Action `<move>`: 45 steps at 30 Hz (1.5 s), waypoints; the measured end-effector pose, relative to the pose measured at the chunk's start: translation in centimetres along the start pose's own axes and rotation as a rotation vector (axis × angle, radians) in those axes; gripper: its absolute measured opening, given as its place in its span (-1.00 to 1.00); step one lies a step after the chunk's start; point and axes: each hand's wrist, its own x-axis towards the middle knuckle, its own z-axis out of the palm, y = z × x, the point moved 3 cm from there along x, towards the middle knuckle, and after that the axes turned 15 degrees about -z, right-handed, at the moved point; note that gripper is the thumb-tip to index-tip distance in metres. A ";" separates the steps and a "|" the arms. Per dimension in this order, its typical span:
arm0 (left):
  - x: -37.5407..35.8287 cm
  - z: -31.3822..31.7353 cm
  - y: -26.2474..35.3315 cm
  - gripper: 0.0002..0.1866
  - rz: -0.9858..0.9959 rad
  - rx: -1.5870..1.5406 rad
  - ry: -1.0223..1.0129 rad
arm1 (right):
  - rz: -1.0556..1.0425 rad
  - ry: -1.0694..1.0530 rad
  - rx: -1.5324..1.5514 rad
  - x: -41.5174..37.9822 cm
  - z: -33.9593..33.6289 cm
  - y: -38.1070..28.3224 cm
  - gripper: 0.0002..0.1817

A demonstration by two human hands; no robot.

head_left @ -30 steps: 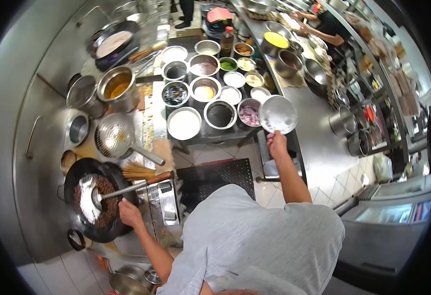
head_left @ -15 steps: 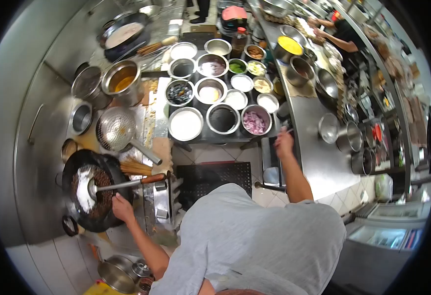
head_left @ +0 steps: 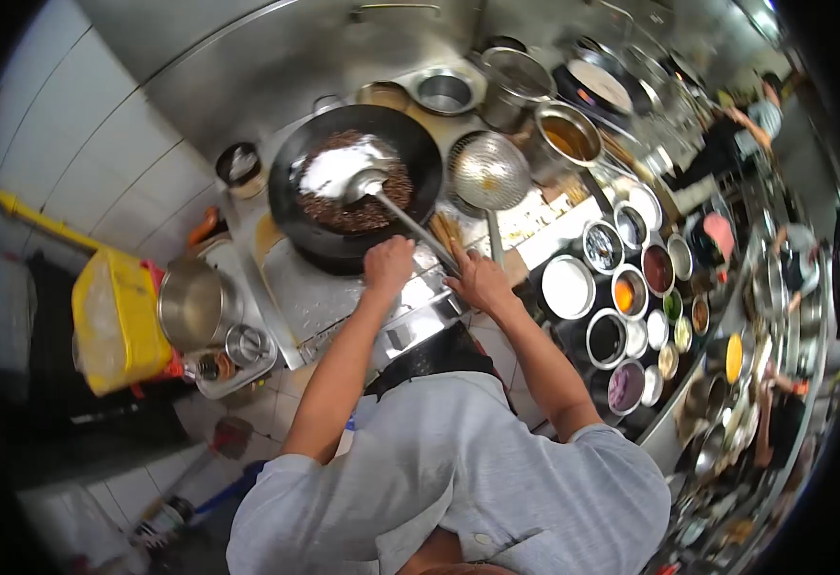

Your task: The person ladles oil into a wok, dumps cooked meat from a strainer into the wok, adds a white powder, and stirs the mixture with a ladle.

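A black wok sits on the stove, holding brown crumbly food with a heap of white powder or paste on it. My left hand is closed at the wok's near edge; the exact grip point is partly hidden by the fingers. A metal ladle lies across the wok, its bowl against the white heap. Around the end of its handle my right hand is closed.
To the right are a perforated strainer, a pot of orange liquid and several ingredient bowls, including chopped purple onion. A yellow container and steel pot stand at left. Other people are at the far right.
The view has turned left toward the stove. My right hand has come from beside the onion bowl to the ladle handle. My left hand stays at the wok's edge.
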 end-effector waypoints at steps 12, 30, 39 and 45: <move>-0.2 -1.2 0.5 -0.68 -0.025 -0.043 0.017 | 0.047 -0.042 0.707 2.8 -1.4 3.2 -0.26; -0.4 -0.7 1.1 -0.67 -0.077 -0.088 0.174 | 0.144 -0.700 1.215 18.8 -1.1 15.3 -0.28; -0.4 -0.5 0.6 -0.67 -0.054 -0.087 0.143 | -0.084 -0.509 0.503 7.6 -7.8 11.1 -0.29; -0.2 -0.6 0.4 -0.69 -0.044 -0.053 0.105 | 0.118 -0.440 0.792 3.1 -8.6 8.6 -0.32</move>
